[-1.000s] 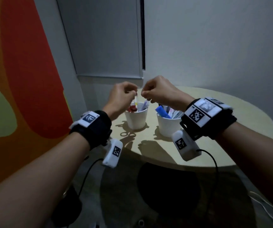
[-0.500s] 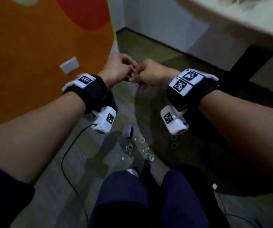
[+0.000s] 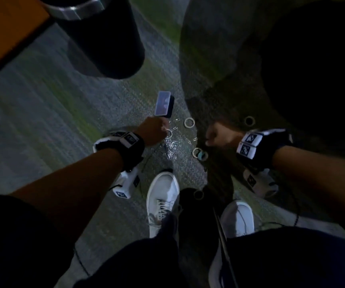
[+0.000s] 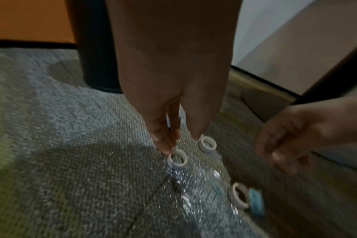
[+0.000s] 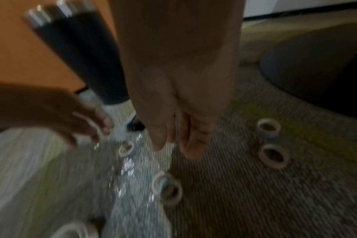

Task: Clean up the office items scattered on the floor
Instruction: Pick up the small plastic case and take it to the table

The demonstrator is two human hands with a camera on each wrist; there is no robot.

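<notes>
Left hand [image 4: 169, 112] reaches down, fingertips touching a white tape roll [image 4: 177, 159] on the carpet among scattered paper clips [image 3: 172, 147]. Right hand [image 5: 185, 128] hangs loose, holding nothing; only its wrist view shows two more rolls [image 5: 273, 155].

Small tape rolls [image 3: 189, 122] and paper clips [image 3: 172, 147] lie scattered on carpet.

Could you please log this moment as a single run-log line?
left hand: fingertips reaching small white tape roll on grey carpet | right hand: open, empty | silver paper clips: scattered
</notes>
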